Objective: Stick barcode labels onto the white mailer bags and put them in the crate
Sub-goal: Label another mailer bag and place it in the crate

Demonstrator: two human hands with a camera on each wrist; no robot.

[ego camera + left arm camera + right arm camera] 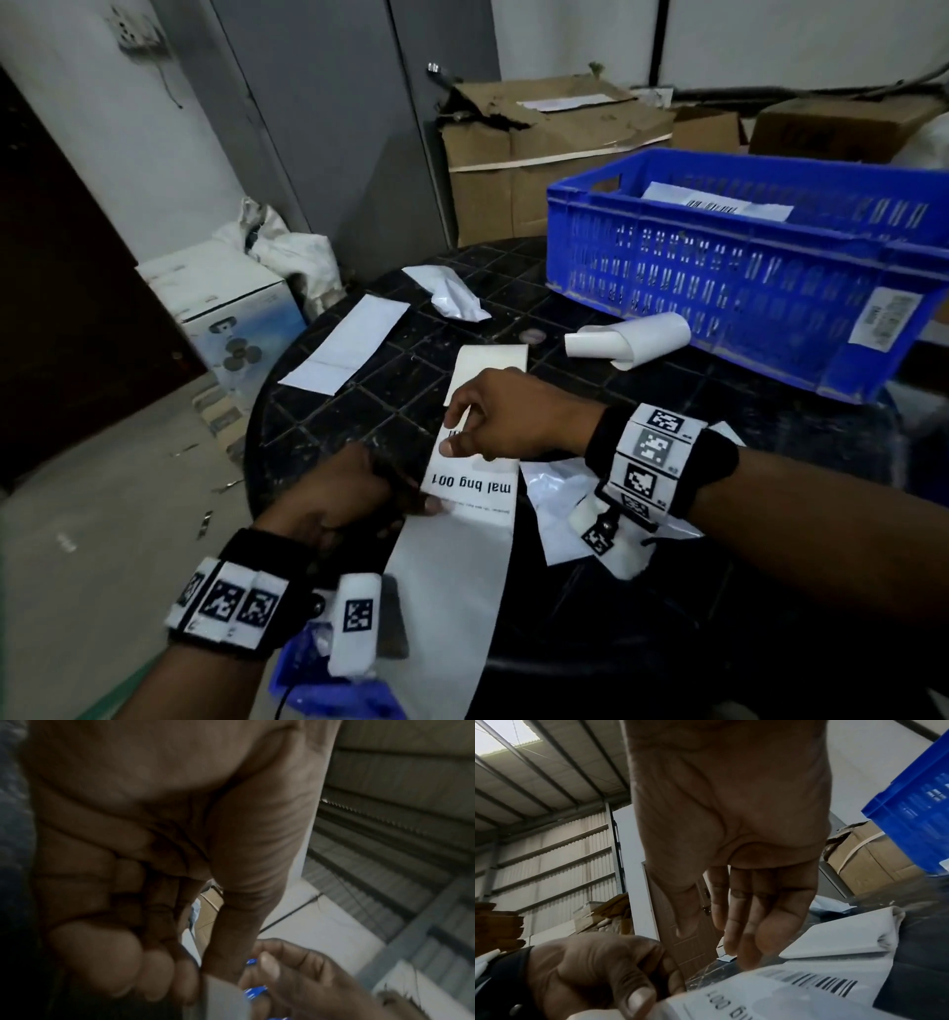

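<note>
Barcode label [470,480], printed "mal bng 001", lies upside down to my head camera on a white mailer bag [452,580] that runs off the near edge of the dark round table [390,380] and out of frame at the bottom. My left hand [339,493] pinches the label's near left corner, thumb on top and the other fingers curled below; the left wrist view is almost filled by the palm and blurred, so I cannot make out the label there. My right hand [506,416] lies over the label's far end with the thumb [464,446] pressed on the paper, its fingers fairly straight in the right wrist view, and it covers most of the barcode bars from above; those bars show only from the right wrist camera [818,981], smeared by blur. The fine print along the label's near edge is too small to read. The blue crate [744,277] stands on the far right of the table, cut off by the frame edge, with one labelled bag [714,203] partly visible over its rim. A curled white sheet [629,336] lies just in front of the crate, a flat white bag [346,349] and a crumpled one [449,290] farther left. More white plastic [560,493] is half hidden under my right wrist. Torn cardboard boxes [539,149] stand behind the table.
</note>
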